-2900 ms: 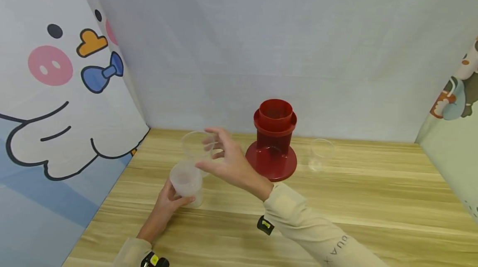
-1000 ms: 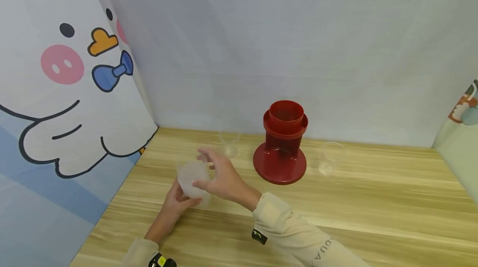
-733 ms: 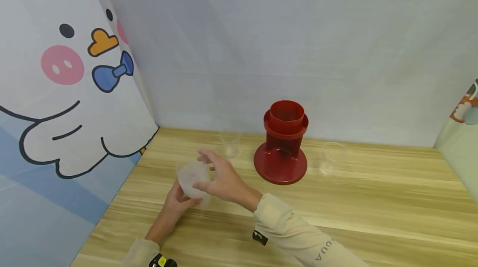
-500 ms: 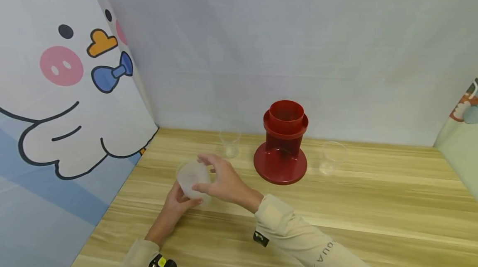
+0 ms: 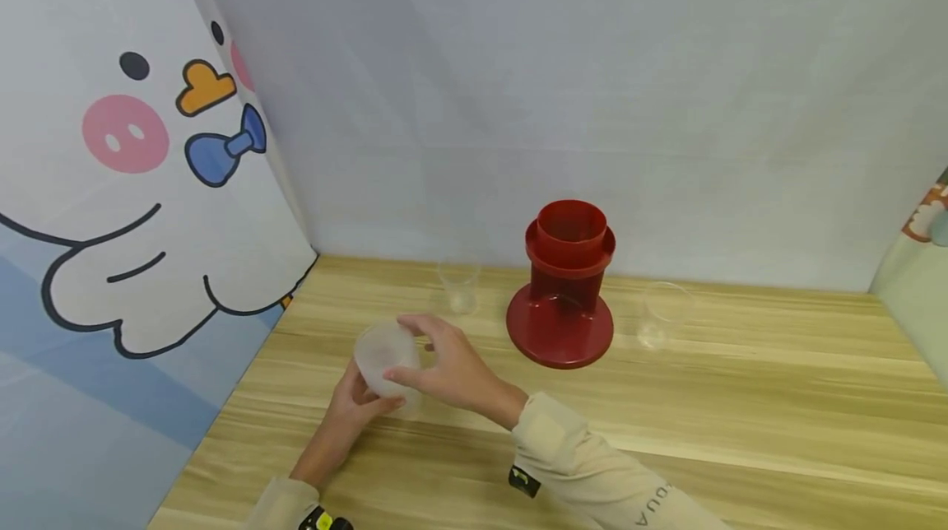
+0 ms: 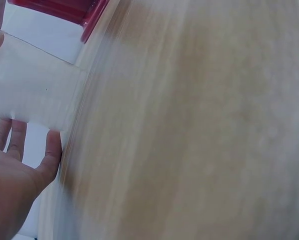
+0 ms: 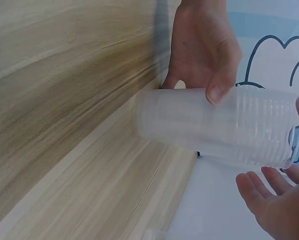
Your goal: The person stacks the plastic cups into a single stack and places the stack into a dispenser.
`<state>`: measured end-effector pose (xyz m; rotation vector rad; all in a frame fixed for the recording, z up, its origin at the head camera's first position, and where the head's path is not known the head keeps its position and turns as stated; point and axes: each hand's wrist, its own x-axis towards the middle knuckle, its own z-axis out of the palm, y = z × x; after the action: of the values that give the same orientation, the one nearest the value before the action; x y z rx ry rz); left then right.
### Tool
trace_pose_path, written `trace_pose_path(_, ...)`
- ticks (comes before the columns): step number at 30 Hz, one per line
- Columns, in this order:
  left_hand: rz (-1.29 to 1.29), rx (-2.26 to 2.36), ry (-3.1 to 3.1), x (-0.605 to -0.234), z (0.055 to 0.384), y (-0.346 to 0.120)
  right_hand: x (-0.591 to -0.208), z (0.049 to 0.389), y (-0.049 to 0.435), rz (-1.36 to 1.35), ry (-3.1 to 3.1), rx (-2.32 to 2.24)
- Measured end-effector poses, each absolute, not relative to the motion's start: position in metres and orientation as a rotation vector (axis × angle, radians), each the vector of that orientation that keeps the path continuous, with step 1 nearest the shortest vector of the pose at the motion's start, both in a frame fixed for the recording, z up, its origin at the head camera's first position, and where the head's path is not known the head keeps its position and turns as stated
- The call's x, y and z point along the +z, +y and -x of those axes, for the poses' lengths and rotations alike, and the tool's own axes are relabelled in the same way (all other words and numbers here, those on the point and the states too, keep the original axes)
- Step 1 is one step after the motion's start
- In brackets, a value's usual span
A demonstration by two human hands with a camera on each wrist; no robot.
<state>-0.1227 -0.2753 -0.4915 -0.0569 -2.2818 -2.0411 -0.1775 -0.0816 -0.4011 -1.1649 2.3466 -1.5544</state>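
Observation:
A stack of nested clear plastic cups stands upright on the left part of the table, its ridged rims showing in the right wrist view. My left hand grips the stack low on its left side, thumb toward the front; in the left wrist view its fingers lie against the wall of the stack. My right hand is at the top, with thumb and fingers on opposite sides of the uppermost rim. Some of the right fingertips are hidden behind the stack in the head view.
A red plastic stand with a round base and ringed top is at the back centre. One clear cup stands left of it, another clear cup to its right. Cloth walls border the wooden table.
A single cup that was beside the stack near my right hand now stands farther back, left of the red stand. My right hand has moved onto the stack's rim; my left stays on the stack.

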Motion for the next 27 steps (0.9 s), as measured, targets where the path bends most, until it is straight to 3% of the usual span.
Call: trace_pose_path(27, -0.045, -2.043, -2.292, -0.485, 0.123, -0.272, -0.407, 0.198, -0.056, 1.012, 2.426, -1.758)
